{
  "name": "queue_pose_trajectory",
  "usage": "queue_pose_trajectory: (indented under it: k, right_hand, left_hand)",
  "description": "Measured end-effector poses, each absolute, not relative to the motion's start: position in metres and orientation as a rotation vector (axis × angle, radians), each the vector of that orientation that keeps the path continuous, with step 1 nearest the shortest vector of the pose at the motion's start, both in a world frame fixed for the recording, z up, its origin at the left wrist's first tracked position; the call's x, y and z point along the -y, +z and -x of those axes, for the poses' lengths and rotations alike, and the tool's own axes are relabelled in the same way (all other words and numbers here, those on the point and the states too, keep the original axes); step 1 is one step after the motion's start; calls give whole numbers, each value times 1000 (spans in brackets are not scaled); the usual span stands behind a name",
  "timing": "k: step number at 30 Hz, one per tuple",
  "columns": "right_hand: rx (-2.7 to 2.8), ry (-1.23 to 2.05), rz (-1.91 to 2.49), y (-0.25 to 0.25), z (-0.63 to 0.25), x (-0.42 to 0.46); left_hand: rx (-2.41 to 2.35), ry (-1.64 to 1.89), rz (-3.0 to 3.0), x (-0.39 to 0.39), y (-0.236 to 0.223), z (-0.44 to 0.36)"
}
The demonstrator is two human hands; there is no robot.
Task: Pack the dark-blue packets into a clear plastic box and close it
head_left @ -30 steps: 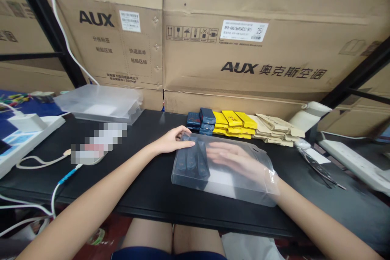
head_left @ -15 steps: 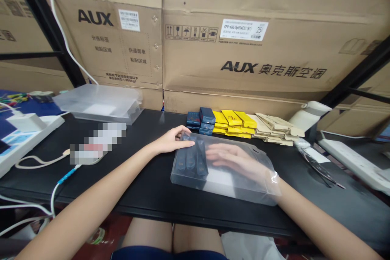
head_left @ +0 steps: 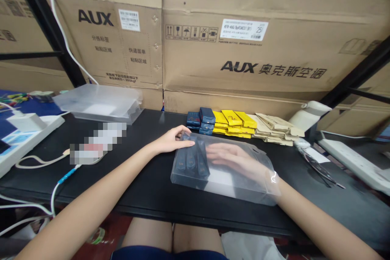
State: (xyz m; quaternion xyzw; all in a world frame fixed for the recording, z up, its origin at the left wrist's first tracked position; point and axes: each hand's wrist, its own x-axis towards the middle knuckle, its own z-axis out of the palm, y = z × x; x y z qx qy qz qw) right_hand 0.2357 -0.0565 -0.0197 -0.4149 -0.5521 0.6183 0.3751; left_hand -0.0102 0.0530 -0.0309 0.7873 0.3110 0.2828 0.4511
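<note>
A clear plastic box (head_left: 237, 187) lies flat on the black table (head_left: 146, 187) in front of me. My left hand (head_left: 172, 140) grips its far left corner, fingers curled over the edge. My right hand (head_left: 234, 158) is inside the box through its open right end, fingers stretched flat toward three dark blue packets (head_left: 190, 160) lined up at the left end. Behind the box sit stacks of blue packets (head_left: 202, 121), yellow packets (head_left: 233, 124) and tan packets (head_left: 276, 129).
Large AUX cardboard cartons (head_left: 243, 48) wall the table's back. A stack of clear plastic boxes (head_left: 97, 103) sits at back left, with a white power strip (head_left: 27, 130) and cables (head_left: 39, 160) at left. Scissors (head_left: 323, 170) and another white strip (head_left: 353, 160) lie right.
Almost nothing: the right hand's fingers have shifted slightly inside the box against the blue packets. The left hand stays on the box corner.
</note>
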Motion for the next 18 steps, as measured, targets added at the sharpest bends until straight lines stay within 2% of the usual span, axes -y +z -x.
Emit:
queue_pose_trajectory:
  k: [18]
  right_hand:
    - [1445, 1566, 1042, -22, -236, 57]
  left_hand:
    - [-768, 699, -1910, -54, -33, 10]
